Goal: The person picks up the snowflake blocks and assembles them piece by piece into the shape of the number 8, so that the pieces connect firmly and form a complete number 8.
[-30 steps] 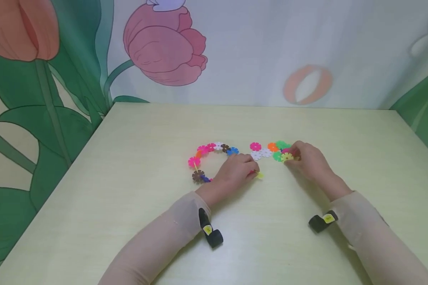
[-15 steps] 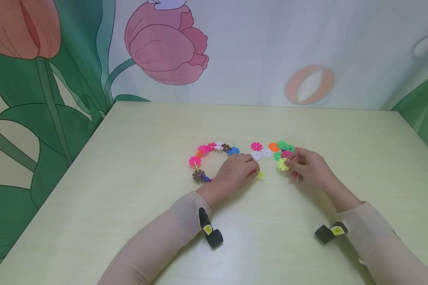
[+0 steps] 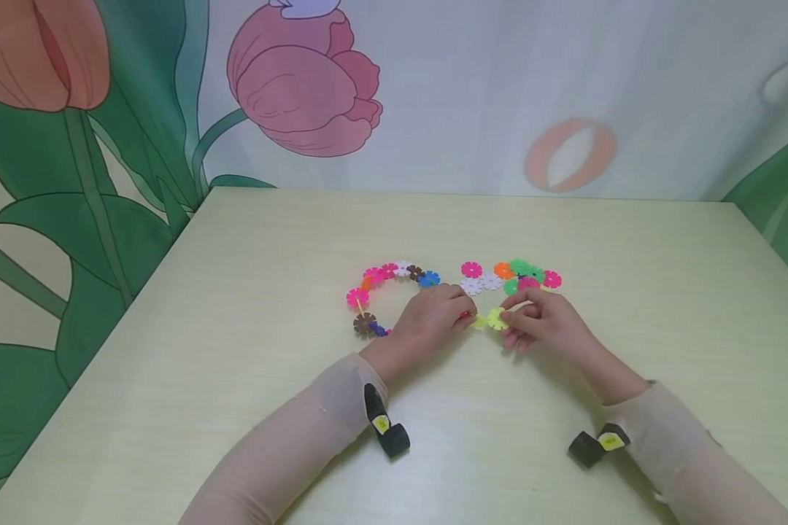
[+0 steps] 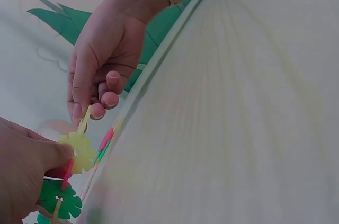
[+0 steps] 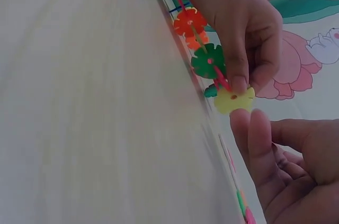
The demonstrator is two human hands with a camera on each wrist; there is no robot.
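A chain of linked plastic snowflake discs (image 3: 357, 298) in many colours curves round on the table. My left hand (image 3: 433, 317) pinches its near end, by a yellow disc (image 4: 79, 152) joined to a pink one. My right hand (image 3: 548, 324) pinches a separate yellow snowflake disc (image 3: 497, 319) between thumb and fingers. In the left wrist view this disc stands edge-on against the chain's yellow end disc; whether the slots are engaged I cannot tell. Green and orange-red discs (image 5: 189, 21) hang below my left hand in the right wrist view. Part of the chain is hidden behind that hand.
Loose discs lie beyond my hands: a pink disc (image 3: 471, 270), white discs (image 3: 490, 281), an orange disc (image 3: 503, 270), green discs (image 3: 520, 267) and another pink disc (image 3: 552, 278). The pale table (image 3: 171, 379) ends at a wall painted with flowers.
My right hand has picked the yellow disc out of the loose pile and carried it left and nearer, up to the chain's end. My left hand has stayed in place.
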